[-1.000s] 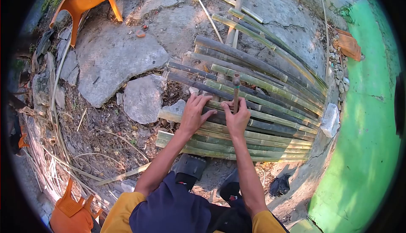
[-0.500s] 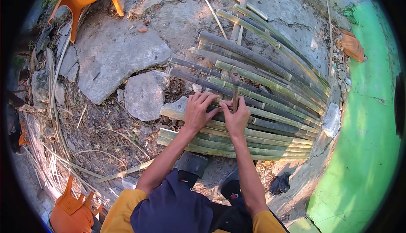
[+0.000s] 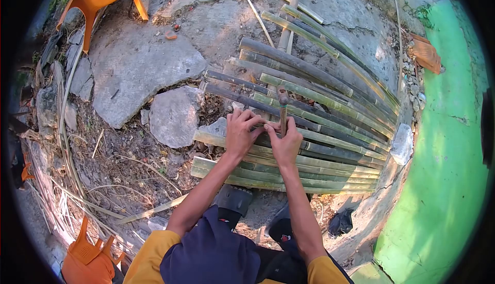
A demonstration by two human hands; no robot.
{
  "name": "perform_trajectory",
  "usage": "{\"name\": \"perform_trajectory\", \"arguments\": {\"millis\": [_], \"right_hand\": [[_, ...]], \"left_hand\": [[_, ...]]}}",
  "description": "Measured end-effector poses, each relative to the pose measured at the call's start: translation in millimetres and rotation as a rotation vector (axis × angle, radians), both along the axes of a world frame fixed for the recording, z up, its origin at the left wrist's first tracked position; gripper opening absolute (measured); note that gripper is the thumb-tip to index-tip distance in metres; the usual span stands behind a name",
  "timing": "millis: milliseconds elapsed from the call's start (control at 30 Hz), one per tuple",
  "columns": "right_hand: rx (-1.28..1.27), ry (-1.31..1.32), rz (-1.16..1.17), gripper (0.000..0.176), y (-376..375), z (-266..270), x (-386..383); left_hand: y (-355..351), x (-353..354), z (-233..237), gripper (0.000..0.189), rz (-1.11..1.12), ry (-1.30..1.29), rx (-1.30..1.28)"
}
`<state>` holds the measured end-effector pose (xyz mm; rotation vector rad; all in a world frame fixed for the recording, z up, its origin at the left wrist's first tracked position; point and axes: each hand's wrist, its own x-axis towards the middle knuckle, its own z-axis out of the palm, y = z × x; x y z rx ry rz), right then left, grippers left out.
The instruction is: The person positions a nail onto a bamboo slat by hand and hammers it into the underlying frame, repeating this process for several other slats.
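Observation:
Split bamboo slats (image 3: 330,168) lie side by side in a fan across a bamboo crosspiece (image 3: 284,39) in front of me. My right hand (image 3: 286,144) is closed around a hammer (image 3: 283,110), its head pointing up and away from me. My left hand (image 3: 241,135) rests over the slats just to the left, thumb and forefinger pinched together. The fingertips of both hands meet at one spot above a slat. Whatever small thing lies between them is hidden.
Broken concrete slabs (image 3: 147,70) cover the ground at left. An orange plastic chair (image 3: 98,0) stands at upper left, another orange chair (image 3: 87,258) at lower left. A whitish stone (image 3: 402,145) sits at the slats' right ends, beside a green painted surface (image 3: 443,181).
My right fingertips have come closer to my left ones, and the hammer has tipped slightly to the left. The slats lie as before, with a small shift of the whole view.

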<state>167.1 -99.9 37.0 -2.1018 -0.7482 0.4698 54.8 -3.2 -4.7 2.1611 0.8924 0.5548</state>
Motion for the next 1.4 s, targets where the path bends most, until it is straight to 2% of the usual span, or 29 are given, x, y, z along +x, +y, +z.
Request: {"name": "perform_trajectory", "arguments": {"millis": [233, 433, 533, 600, 800, 933, 1000, 1067, 1167, 1233, 1267, 1333, 1400], "right_hand": [[-0.038, 0.003, -0.014, 0.033, 1, 3, -2], [0.032, 0.022, -0.011, 0.027, -9, 10, -4], [-0.094, 0.144, -0.043, 0.022, -35, 25, -11], [-0.032, 0.15, -0.014, 0.024, -51, 37, -21], [-0.201, 0.205, 0.092, 0.033, -72, 54, -41], [-0.101, 0.134, 0.043, 0.032, -71, 55, -55], [-0.217, 0.14, 0.108, 0.031, -68, 44, -52], [-0.232, 0.145, 0.102, 0.03, -69, 43, -53], [-0.156, 0.146, 0.057, 0.03, -67, 63, -61], [0.008, 0.037, 0.034, 0.03, -66, 66, -64], [0.009, 0.032, 0.033, 0.03, -65, 61, -63], [-0.184, 0.011, 0.116, 0.03, -66, 35, -61], [-0.186, 0.003, 0.114, 0.031, -67, 30, -59]], "left_hand": [[-1, 4, -4, 0.017, 0.035, -0.011, 0.008], [-1, 6, 0, 0.013, 0.044, -0.029, -0.025], [-1, 9, 3, 0.014, 0.058, -0.051, -0.046], [-2, 8, 5, 0.015, 0.063, -0.046, -0.065], [-1, 9, 3, 0.015, 0.059, -0.045, -0.066], [-2, 9, 3, 0.016, 0.064, -0.032, -0.075], [-1, 9, -2, 0.016, 0.052, -0.045, -0.061], [-2, 9, -9, 0.015, 0.041, -0.066, -0.015], [-2, 9, 0, 0.015, 0.049, -0.025, -0.054], [-3, 7, -1, 0.016, 0.044, -0.029, -0.045], [-1, 9, 0, 0.016, 0.047, -0.045, -0.026], [-2, 9, -3, 0.016, 0.047, -0.049, -0.023], [1, 11, -5, 0.017, 0.047, -0.048, -0.019]]}}
